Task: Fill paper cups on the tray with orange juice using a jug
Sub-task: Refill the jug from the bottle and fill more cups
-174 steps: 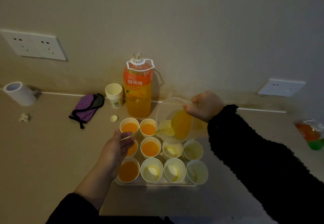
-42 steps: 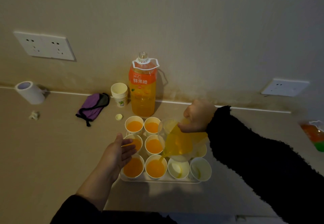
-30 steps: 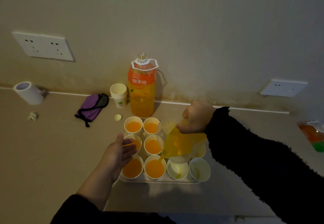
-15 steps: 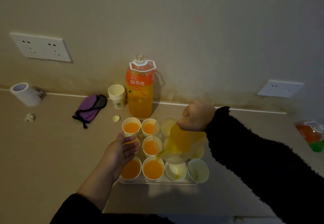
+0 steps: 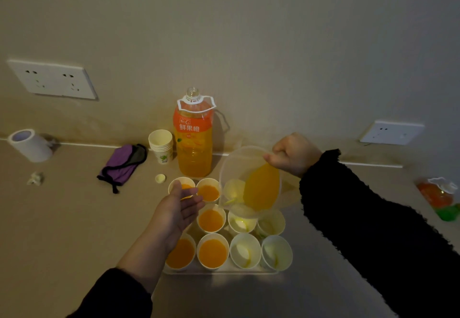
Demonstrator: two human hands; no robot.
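Head view, jug (image 5: 261, 188): tilted above the far right cups, no stream visible.
Right hand (image 5: 295, 154): fingers curled tight on the jug's far edge.
Left hand (image 5: 176, 211): fingers straight, beside the filled cups (image 5: 211, 220).
Empty cups (image 5: 245, 251): right half of the tray (image 5: 224, 271).
Advice: keep the spout low over one empty cup and tilt slowly.

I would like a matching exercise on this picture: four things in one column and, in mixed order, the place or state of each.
1. jug
2. juice bottle
3. purple pouch
4. front right cup

a. upright by the wall, cap off
b. on the tray, not yet filled
c. tilted, held by the right hand
d. lying flat on the table

Pairs: 1-c, 2-a, 3-d, 4-b
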